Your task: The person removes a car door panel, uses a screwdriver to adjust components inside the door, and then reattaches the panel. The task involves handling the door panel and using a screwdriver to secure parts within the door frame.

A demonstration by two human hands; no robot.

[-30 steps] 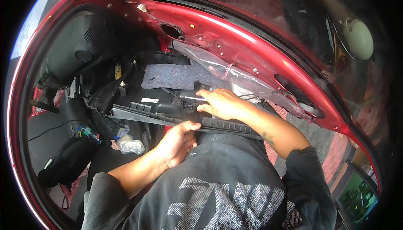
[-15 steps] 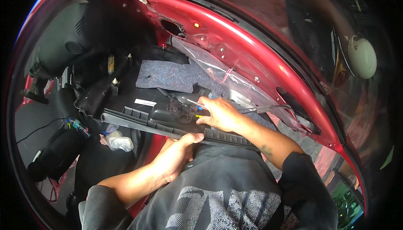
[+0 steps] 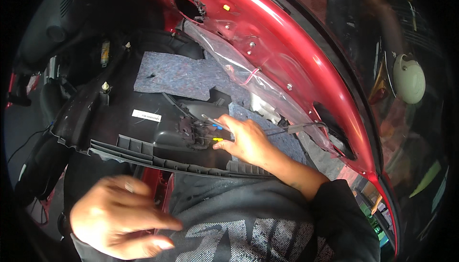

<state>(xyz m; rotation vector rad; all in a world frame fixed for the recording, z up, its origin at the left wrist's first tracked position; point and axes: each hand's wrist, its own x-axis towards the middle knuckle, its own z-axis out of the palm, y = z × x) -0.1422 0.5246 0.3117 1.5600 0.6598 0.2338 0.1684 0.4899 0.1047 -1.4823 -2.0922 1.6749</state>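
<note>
A black car door trim panel (image 3: 126,133) rests back side up against the front of my dark shirt. Over its right part is my right hand (image 3: 241,140), closed around a slim silver tool (image 3: 210,120) whose far end pokes out past the fingers. Beside those fingertips are a blue cable end (image 3: 217,126) and a yellow cable end (image 3: 218,139), by the dark handle mechanism (image 3: 189,130). My left hand (image 3: 124,219) is off the panel at the lower left, blurred, with thumb and forefinger apart and nothing visible between them.
Grey felt padding (image 3: 172,78) lies on the panel's far side. The red door (image 3: 282,47) with clear plastic sheeting (image 3: 229,63) curves along the right. White clips (image 3: 105,86) stand up from the panel's left part. Black cables (image 3: 287,129) run from the door toward my right hand.
My left hand has let go of the panel's near edge and moved toward the lower left. My right hand stays by the cable ends with the tool. The view has shifted slightly.
</note>
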